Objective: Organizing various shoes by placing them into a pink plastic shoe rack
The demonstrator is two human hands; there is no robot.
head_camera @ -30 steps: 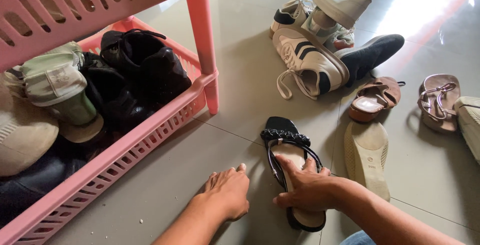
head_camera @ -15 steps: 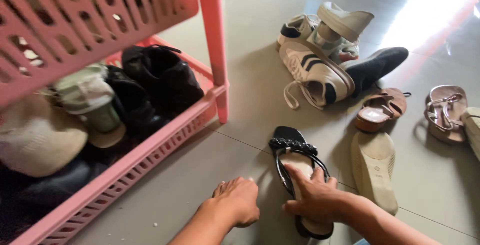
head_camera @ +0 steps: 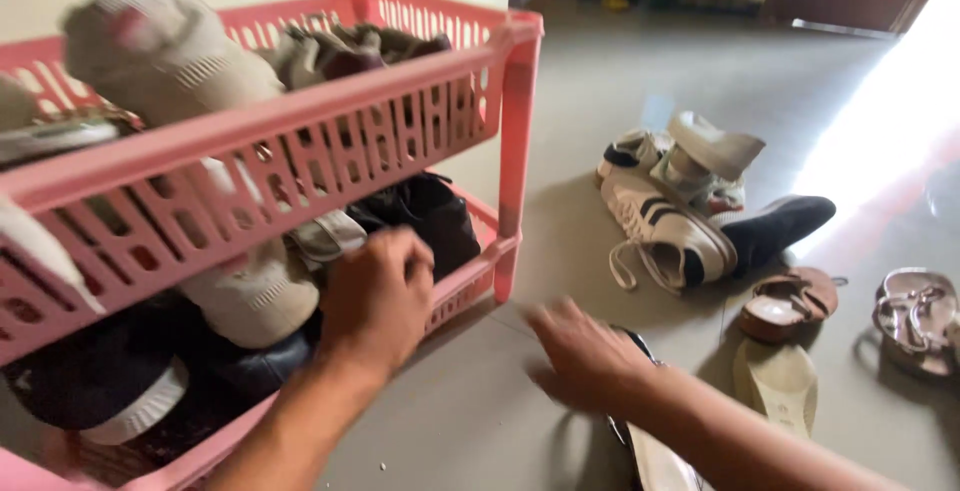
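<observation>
Fingers on my left hand (head_camera: 375, 296) curl loosely, empty, now up at the pink rack (head_camera: 300, 136)'s lower shelf. Right hand (head_camera: 580, 356) has lifted off the black sandal (head_camera: 650, 451), fingers spread; sandal remains on floor.

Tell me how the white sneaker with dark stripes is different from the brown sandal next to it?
The white sneaker is closed and laced, with dark stripes; the brown sandal is open, with a strap. The sneaker looks bigger and lies tipped on its side; the sandal sits flat on its sole. Both lie loose on the floor, outside the pink rack.
</observation>
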